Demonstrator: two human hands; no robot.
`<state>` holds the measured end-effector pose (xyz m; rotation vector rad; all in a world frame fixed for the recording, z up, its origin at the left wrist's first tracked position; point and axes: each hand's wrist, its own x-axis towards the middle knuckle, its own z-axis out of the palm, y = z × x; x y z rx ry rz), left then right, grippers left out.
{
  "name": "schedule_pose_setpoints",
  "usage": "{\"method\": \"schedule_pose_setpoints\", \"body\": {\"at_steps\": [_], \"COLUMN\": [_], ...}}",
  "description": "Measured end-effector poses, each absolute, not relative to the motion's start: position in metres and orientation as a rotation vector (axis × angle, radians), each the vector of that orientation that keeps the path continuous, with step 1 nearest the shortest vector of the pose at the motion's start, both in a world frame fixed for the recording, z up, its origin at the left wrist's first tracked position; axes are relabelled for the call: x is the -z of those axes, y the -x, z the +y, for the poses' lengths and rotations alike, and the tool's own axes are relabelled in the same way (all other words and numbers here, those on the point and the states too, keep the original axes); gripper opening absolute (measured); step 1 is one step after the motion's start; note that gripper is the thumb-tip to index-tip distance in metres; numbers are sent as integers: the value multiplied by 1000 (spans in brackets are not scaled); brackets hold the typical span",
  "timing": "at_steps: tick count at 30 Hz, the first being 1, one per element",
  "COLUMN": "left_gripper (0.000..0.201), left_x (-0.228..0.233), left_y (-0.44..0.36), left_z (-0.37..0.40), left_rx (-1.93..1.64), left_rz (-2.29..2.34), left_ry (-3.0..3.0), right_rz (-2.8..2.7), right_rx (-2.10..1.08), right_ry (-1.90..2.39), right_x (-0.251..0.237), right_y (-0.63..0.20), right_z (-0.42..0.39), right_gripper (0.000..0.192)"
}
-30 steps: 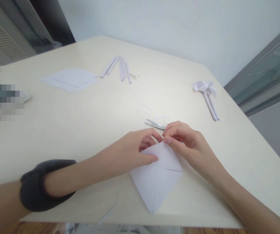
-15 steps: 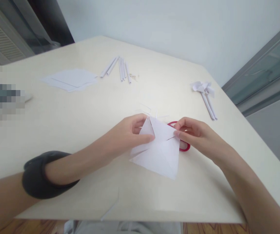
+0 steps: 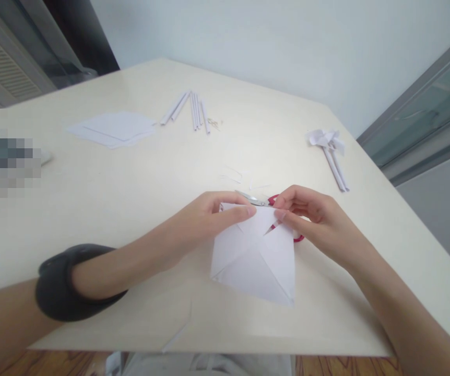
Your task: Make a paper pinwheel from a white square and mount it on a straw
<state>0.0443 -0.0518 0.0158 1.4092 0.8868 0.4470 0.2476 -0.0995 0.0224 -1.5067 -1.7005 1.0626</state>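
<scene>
A white square sheet of paper (image 3: 253,261) with diagonal creases and slits cut in from its corners is held between both hands, low over the table. My left hand (image 3: 225,211) pinches its upper left edge, thumb on top. At the upper right edge, my right hand (image 3: 301,209) grips the paper between thumb and fingers. Behind the sheet lie red-handled scissors (image 3: 253,200); the blades show past the far edge, and part of a red handle shows through a slit. The paper and my right hand hide the rest of them.
Thin paper scraps (image 3: 233,175) lie beyond the scissors, and a paper strip (image 3: 178,334) near the front edge. Paper sheets (image 3: 111,128), rolled paper sticks (image 3: 196,110) and small tan bits (image 3: 213,123) sit farther back. Paper pinwheels (image 3: 329,143) on sticks lie right.
The paper has tilted and come slightly nearer to me, uncovering the scissor blades. My left hand has moved a little to the right along its upper edge. The right hand stays nearly in place.
</scene>
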Motion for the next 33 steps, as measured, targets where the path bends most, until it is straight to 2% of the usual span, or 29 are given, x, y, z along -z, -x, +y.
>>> {"method": "schedule_pose_setpoints", "body": {"at_steps": [5,11,15,23,26,33], "left_gripper": [26,15,15,8,10,22], "left_x": [-17,-13,-11,-16,-18,-21], "left_y": [-42,-43,-44,-43,-44,-43], "left_z": [-49,-46,-46,-49,-50,-55], "left_rx": [-432,-273,-179,-229,-273,-277], "left_rz": [876,816,770,756,756,798], "left_ry": [-1452,-1480,-1457,-1470,-1520,-1851], "right_rz": [-1800,-1874,-1898,-1803,-1749,-1850], "right_rx": [-1065,-1034,-1021,-1009,-1043,-943], "right_ry": [1508,1470,1457,1456,1443,1476], "right_x": [-23,-25,-28,-25,-24,-27], "right_y": [-244,-236,-232,-231,-232,-228], "right_z": [-101,-106,-112,-111,-110,-113], "right_gripper": [9,7,6,9,2,7]}}
